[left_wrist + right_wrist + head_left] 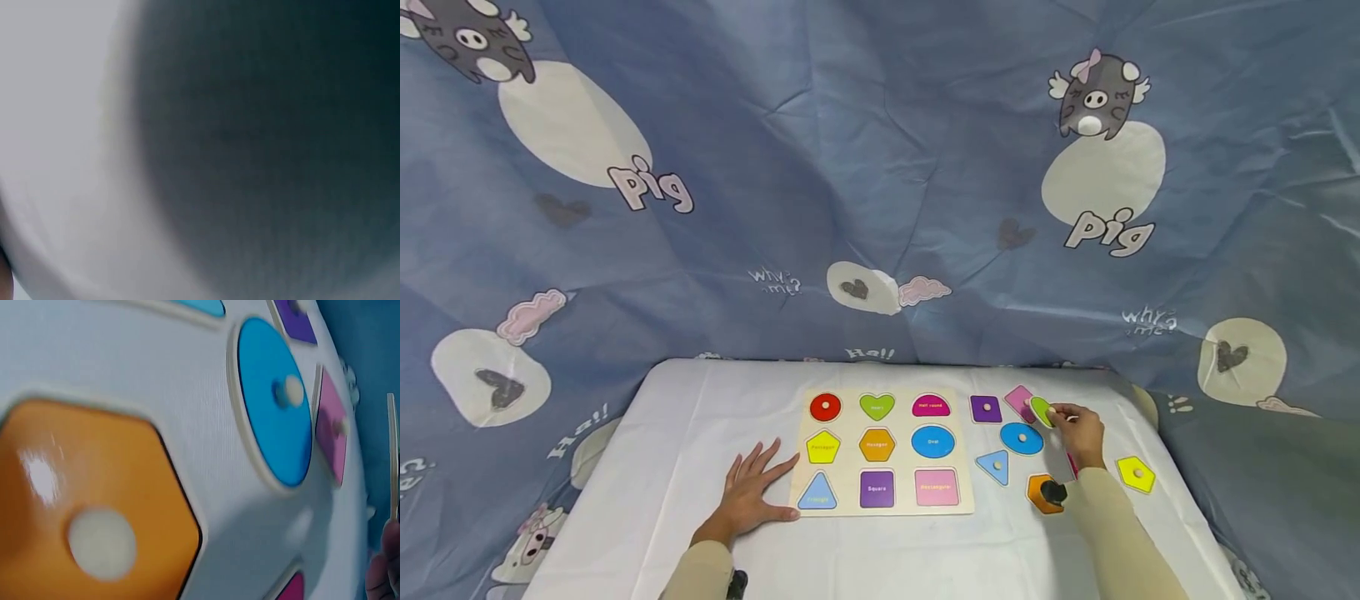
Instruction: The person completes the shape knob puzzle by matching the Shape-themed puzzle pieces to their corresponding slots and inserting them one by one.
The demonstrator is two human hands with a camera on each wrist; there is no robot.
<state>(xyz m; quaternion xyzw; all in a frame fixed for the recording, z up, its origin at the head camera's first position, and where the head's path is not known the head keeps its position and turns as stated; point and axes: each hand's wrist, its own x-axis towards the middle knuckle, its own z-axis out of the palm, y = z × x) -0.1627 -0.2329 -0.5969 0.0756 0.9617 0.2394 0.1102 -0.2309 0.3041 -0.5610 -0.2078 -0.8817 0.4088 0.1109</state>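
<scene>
My right hand [1081, 433] pinches a green puzzle piece [1041, 410], held tilted above the table beside the pink rectangle piece [1018, 403]. In the right wrist view that held piece [393, 456] shows edge-on at the far right, with fingertips below it. My left hand [747, 496] lies with fingers spread on the cloth, thumb and fingertips at the left edge of the wooden shape board [964, 504]. A red circle piece [825, 407] with a knob sits in the board's upper left slot. The left wrist view is blurred and dark.
Several knobbed pieces lie right of the board: purple square [986, 409], blue oval [1022, 438], light blue triangle [994, 467], orange hexagon [1042, 494] partly behind the right wrist, and yellow pentagon [1137, 474]. A magenta piece [291, 589] is mostly hidden. A patterned blue curtain [880, 167] hangs behind.
</scene>
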